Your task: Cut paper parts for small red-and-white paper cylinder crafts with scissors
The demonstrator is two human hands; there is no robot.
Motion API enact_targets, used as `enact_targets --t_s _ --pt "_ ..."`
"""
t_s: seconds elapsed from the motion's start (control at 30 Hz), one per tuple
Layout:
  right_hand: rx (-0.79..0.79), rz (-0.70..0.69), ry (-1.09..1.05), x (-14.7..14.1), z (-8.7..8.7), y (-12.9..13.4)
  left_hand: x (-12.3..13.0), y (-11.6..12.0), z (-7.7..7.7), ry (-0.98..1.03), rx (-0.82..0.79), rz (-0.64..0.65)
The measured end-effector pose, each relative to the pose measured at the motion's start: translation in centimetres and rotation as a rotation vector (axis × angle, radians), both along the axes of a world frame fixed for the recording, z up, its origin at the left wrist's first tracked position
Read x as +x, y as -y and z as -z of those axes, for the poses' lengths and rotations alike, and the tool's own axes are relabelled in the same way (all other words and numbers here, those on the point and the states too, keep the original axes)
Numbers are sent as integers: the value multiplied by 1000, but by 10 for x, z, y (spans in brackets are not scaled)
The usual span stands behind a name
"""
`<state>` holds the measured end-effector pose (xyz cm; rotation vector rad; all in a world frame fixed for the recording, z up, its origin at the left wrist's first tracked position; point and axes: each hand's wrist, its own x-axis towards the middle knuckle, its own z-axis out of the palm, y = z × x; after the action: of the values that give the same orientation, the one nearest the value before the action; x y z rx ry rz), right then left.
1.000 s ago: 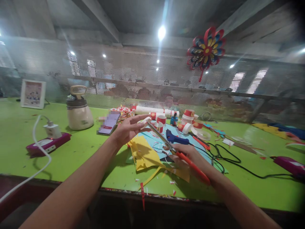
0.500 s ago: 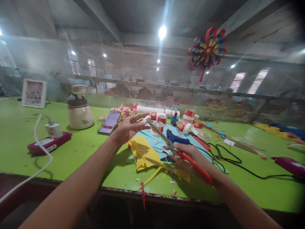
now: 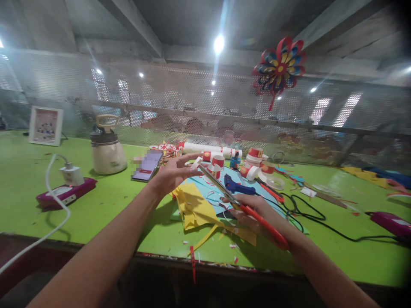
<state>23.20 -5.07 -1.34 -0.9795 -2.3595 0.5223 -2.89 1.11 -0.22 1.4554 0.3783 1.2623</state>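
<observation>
My right hand [image 3: 253, 211] is wrapped round the red handles of a pair of scissors [image 3: 263, 222], whose metal blades point up and left. At the blade tips is a small white paper piece [image 3: 196, 163], pinched between the thumb and fingers of my left hand [image 3: 175, 172]. Below my hands lies yellow cloth-like material [image 3: 195, 205], partly over a light blue sheet [image 3: 215, 196]. A blue glue gun [image 3: 239, 186] rests just beyond the scissors. Red and white paper cups [image 3: 218, 161] stand past the blade tips.
A phone [image 3: 147, 166] and a large bottle [image 3: 108, 152] stand left of my hands. Purple power strips [image 3: 67, 192] lie at both sides, with a black cord [image 3: 324, 222] on the right. A colourful paper flower [image 3: 281, 68] hangs above the mesh screen [image 3: 192, 98].
The white paper piece at the blade tips has turned slightly and shows more of its face. My left fingers have shifted a little; the scissors stay in nearly the same place.
</observation>
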Motion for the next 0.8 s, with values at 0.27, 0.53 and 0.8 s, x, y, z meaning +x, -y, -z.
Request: enact_targets --t_s 0.27,0.53,0.8 --pt "-69 -11 -38 1 0 1 -2 1 -1 -13 9 33" --pt "-204 -72 -101 7 -4 7 -4 -2 -1 5 -10 31" --pt "-283 -156 -136 15 -1 5 -4 -2 1 20 -104 78"
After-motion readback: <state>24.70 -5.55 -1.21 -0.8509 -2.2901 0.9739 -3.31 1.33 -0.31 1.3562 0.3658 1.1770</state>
